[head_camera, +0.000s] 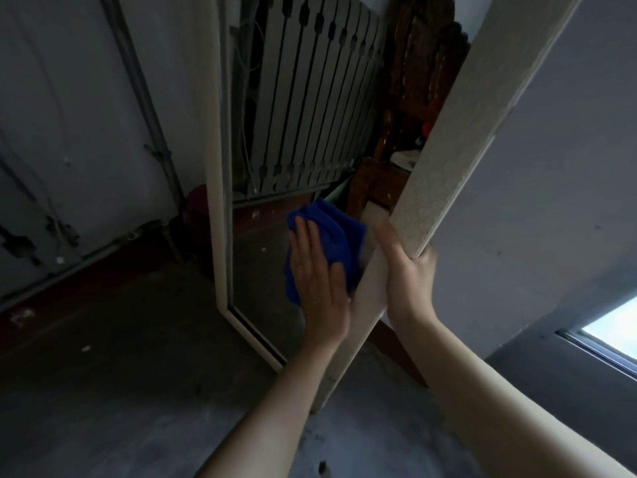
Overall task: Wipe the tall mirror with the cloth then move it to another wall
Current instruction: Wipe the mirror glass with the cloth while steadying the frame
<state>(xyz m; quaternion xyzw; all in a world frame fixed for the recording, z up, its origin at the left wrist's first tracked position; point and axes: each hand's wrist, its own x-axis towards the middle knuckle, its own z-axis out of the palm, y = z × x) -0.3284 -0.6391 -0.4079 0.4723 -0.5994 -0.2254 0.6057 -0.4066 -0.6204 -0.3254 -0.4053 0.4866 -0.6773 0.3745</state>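
The tall mirror [220, 167] has a white frame and stands on the floor, leaning against the grey wall. Its glass reflects a slatted gate and brown wooden furniture. A blue cloth [331, 236] lies against the lower glass. My left hand [319, 281] presses flat on the cloth, fingers spread and pointing up. My right hand [408, 270] is wrapped around the mirror's right frame edge at about the same height, thumb on the front and fingers behind.
Pipes and cables [151, 146] run down the left wall to the floor. The grey wall [551, 167] rises on the right, with a bright window [613, 332] low at the right edge. The concrete floor [120, 374] spreads below.
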